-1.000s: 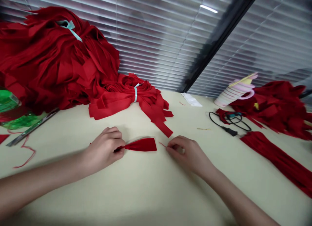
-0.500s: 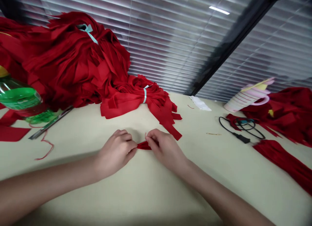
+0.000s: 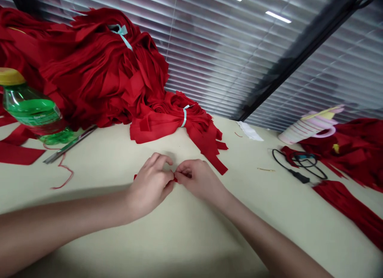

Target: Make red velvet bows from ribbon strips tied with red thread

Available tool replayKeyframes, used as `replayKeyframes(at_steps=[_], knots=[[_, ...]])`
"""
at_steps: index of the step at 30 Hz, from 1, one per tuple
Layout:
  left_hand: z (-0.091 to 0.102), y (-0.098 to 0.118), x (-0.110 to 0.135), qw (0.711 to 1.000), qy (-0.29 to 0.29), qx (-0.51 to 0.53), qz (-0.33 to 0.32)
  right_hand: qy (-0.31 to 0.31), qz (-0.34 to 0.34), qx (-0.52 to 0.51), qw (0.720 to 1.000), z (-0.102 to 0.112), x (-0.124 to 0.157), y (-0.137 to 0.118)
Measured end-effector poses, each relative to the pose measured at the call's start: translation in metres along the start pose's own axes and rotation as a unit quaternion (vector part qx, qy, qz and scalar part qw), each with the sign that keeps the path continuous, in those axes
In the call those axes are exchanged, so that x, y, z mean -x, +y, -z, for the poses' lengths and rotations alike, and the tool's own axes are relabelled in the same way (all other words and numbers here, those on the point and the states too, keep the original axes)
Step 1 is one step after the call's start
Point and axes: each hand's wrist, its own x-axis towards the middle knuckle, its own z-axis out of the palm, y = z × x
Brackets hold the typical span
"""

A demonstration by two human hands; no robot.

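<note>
My left hand (image 3: 153,182) and my right hand (image 3: 196,178) meet at the middle of the cream table (image 3: 191,238), fingertips touching. Both pinch a small piece of red fabric (image 3: 175,178), which is almost wholly hidden between the fingers. Only a red sliver shows at the pinch and a tiny bit by my left wrist. Just behind the hands lies a bundle of red fabric strips (image 3: 176,122) tied with a pale blue band.
A big heap of red fabric (image 3: 89,66) fills the back left. A green bottle (image 3: 32,110), a metal ruler (image 3: 70,144) and loose red thread (image 3: 62,176) lie at the left. At the right are a black cable (image 3: 299,166), a pink cup (image 3: 311,124) and more red fabric (image 3: 347,206).
My right hand came left from the table to meet my left hand at the red piece. The piece, first spread out to the right, is now bunched and hidden between the fingers.
</note>
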Motion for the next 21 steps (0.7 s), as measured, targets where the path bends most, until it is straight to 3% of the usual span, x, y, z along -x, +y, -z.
replayKeyframes(at_steps=[7, 13, 16, 21], knots=[[0.000, -0.002, -0.002, 0.999, -0.049, 0.006, -0.007, 0.010, -0.026, -0.024, 0.999, -0.003, 0.005, -0.001], [0.000, -0.003, -0.005, 0.999, -0.052, -0.004, -0.005, 0.012, -0.050, -0.128, 0.990, -0.011, 0.018, 0.003], [-0.003, -0.005, -0.006, 0.999, -0.048, -0.002, -0.006, 0.019, -0.067, -0.202, 0.977, -0.017, 0.026, 0.008], [-0.003, -0.007, -0.007, 0.999, -0.035, 0.001, -0.002, 0.020, -0.106, -0.347, 0.932, -0.025, 0.033, 0.013]])
